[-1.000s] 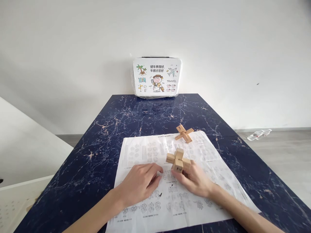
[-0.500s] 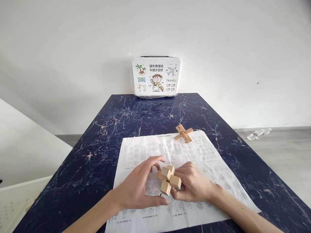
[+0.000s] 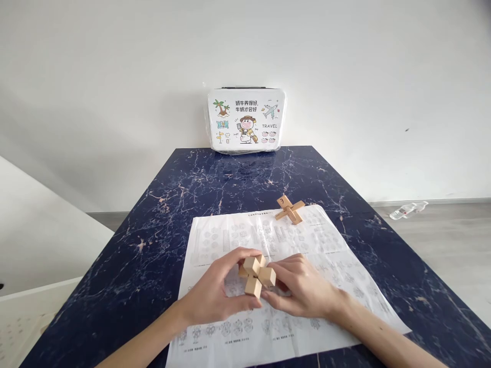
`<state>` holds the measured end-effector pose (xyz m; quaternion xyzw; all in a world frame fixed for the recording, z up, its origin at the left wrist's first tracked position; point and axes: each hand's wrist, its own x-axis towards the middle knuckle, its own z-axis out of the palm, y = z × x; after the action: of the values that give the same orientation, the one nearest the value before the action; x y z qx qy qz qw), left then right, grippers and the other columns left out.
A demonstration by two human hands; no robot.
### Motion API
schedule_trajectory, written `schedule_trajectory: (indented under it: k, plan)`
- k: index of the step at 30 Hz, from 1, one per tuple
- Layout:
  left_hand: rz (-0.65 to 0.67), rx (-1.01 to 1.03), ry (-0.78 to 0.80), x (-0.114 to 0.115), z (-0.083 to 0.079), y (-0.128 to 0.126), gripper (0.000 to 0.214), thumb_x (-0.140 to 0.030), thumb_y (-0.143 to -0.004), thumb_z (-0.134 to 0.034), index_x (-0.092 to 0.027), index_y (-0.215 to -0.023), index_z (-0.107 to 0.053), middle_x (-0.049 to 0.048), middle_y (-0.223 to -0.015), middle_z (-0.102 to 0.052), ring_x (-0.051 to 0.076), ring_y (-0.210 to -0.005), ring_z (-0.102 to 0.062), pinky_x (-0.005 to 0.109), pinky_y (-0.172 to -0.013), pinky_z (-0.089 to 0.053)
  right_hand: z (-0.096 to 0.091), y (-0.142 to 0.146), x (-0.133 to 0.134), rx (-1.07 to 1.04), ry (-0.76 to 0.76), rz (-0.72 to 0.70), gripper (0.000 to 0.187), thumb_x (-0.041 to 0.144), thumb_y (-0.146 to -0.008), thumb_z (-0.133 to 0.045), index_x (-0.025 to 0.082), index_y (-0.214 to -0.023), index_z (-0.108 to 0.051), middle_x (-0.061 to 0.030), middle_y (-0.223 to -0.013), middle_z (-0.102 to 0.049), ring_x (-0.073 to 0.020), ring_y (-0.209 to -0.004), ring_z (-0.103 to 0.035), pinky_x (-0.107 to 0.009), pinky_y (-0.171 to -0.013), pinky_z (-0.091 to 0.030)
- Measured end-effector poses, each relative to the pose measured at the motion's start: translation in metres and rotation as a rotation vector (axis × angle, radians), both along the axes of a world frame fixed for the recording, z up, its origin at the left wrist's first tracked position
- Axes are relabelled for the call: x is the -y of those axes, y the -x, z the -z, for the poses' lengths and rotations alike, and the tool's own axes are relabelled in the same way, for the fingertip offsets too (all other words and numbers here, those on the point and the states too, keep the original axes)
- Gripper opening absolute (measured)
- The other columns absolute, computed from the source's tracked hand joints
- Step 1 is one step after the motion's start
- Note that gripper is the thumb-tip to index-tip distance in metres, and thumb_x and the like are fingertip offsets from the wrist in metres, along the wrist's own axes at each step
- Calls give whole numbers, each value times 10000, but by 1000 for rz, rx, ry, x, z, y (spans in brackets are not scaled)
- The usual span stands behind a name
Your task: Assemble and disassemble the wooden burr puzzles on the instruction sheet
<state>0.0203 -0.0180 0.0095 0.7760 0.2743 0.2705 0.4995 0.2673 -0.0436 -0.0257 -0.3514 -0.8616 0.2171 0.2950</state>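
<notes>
Both hands hold a cross-shaped wooden burr puzzle (image 3: 256, 276) just above a printed instruction sheet (image 3: 307, 245). My left hand (image 3: 213, 296) curls round its left side, thumb below and fingers over the top. My right hand (image 3: 303, 291) grips its right side with closed fingers. A second wooden cross puzzle (image 3: 289, 209), with a mark on one end, lies at the sheet's far edge, out of reach of either hand.
The sheet lies on a dark blue marbled table (image 3: 172, 204). A white illustrated box (image 3: 246, 120) stands against the wall at the table's far end. A clear plastic bottle (image 3: 407, 209) lies on the floor to the right.
My right hand brought the puzzle down and left from a raised position. My left hand lifted off the sheet and closed on the puzzle's left side.
</notes>
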Motion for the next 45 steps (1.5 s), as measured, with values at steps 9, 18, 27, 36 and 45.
schedule_trajectory:
  k: [9, 18, 27, 36, 45]
  plan:
    - [-41, -22, 179, -1, -9, -3, 635, -795, -941, -628, -242, -1247, -678, 55, -1066, -684, 237, -940, -623, 390, -888, -519, -6, -1, 1, -114, 66, 32, 350, 494, -1136, -431, 237, -901, -452, 64, -627, -504, -113, -479, -415, -269, -507, -296]
    - [-25, 36, 207, 0, -5, -3, 678, -718, -927, -726, -328, -1464, -586, 68, -1270, -686, 292, -1145, -649, 483, -1065, -496, -6, 7, 0, -217, 300, 67, 479, 569, -1092, -546, 195, -792, -552, 18, -732, -538, -108, -580, -443, -261, -541, -333]
    - [-42, 40, 142, 0, -1, 0, 621, -584, -929, -808, -393, -1474, -578, 36, -1325, -685, 278, -1179, -646, 473, -1069, -497, -16, 1, -4, -461, 886, -117, 461, 615, -1016, -686, 169, -1134, -703, 1, -758, -644, -114, -565, -569, -232, -496, -411]
    - [-49, 35, 42, 4, 3, 1, 666, -597, -899, -836, -420, -1482, -567, 42, -1367, -670, 274, -1145, -639, 480, -1035, -511, -14, 0, -5, -526, 932, -116, 376, 538, -979, -775, 186, -1110, -760, 9, -769, -646, -91, -567, -555, -214, -506, -438]
    - [-81, 56, -3, 5, 5, -1, 672, -572, -901, -846, -396, -1487, -566, 62, -1349, -658, 281, -1154, -645, 485, -1026, -532, -22, 8, 3, -265, 629, 71, 173, 359, -1013, -696, 194, -968, -724, 26, -724, -609, -126, -624, -518, -247, -563, -389]
